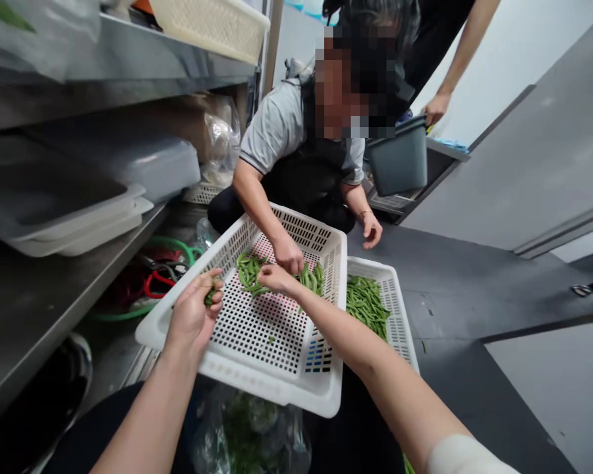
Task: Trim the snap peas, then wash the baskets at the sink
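Observation:
A white perforated plastic basket (271, 390) sits tilted in front of me, holding small heaps of green pods (248, 268) toward its far side. Over its left rim, my left hand (195, 309) is closed around small green bits that show between the fingers. My right hand (275, 279) reaches inside, its fingers pinched together beside the pods; what they hold, if anything, is hidden. Right next to it, a co-worker's hand (289, 255) also dips among the pods. The co-worker's other hand (372, 229) hangs outside the basket.
A second white basket (400, 316) full of pods stands on the right. Below me lies a clear plastic bag (252, 434) with greens. Metal shelving (143, 230) lines the left, above a green-rimmed basket (170, 242). Behind, another person carries a grey bin (400, 158).

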`<state>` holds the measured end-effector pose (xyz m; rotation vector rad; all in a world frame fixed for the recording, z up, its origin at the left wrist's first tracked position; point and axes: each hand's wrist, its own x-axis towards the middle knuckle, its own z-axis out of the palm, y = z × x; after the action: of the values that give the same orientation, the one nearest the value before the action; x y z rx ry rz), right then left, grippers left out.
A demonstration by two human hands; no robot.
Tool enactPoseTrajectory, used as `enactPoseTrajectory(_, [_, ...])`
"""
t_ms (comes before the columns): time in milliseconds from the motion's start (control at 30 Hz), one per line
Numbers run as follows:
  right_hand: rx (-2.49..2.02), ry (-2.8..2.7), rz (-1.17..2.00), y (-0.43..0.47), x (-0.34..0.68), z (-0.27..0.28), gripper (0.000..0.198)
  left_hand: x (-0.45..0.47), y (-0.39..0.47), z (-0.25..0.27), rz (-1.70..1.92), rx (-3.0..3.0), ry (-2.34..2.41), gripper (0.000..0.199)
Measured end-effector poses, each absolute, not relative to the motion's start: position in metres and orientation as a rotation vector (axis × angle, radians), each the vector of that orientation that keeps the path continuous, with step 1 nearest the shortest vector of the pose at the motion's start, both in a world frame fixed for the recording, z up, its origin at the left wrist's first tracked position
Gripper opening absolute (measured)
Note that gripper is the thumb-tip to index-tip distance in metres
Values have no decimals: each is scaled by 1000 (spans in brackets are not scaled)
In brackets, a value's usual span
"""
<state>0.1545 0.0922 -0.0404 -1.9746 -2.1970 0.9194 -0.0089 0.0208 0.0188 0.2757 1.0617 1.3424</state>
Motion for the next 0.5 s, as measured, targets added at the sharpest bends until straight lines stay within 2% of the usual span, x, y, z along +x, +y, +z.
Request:
enactPoseTrajectory(100, [-2098,-2357,789,93,138,-63,17,-12,20,16,1302,316,1096,18])
enactPoseTrajectory(233, [-2176,-2522,668,89,139,-71,23,-14,20,13,1235,392,1133,10])
enactPoseTrajectory(367, [-2091,-2593,702,81,155,-52,20,-15,19,8,1137,521,1157,12])
enactPoseTrajectory(500, [-1737,-2435,889,63,174,-26,11,-12,16,-4,1012,966,1345,21])
